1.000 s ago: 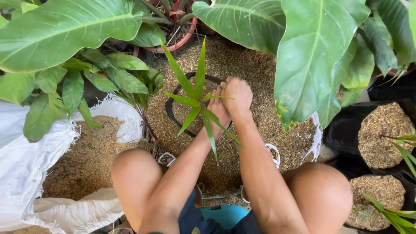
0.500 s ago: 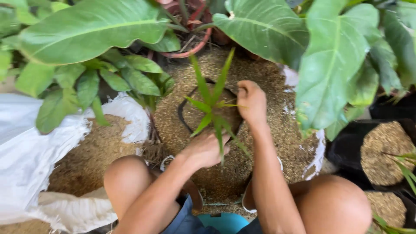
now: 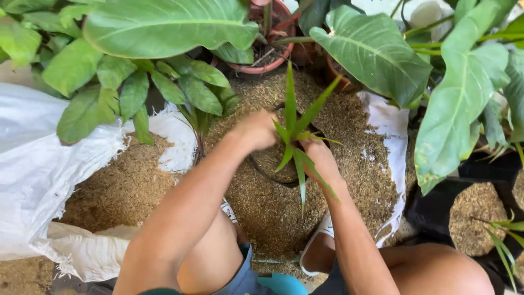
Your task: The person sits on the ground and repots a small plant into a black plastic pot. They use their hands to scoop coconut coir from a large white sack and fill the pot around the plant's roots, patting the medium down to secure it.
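- White sack at 9 o'clock, open, with brown husk spilling from its mouth.
- Terracotta pot at 12 o'clock, partly under leaves.
- Broad green leaf at 11 o'clock; smaller oval leaves below it.
- Big leaf at 1 o'clock, another at 3 o'clock.
- Black bag at 4 o'clock, filled with husk, a thin-leaved shoot in it.

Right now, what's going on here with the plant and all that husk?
A squatting person has both hands at a small spiky-leaved plant standing in a black grow bag filled with brown husk. The left hand and right hand are on either side of its base. The bag sits on a husk heap; a white sack lies alongside.
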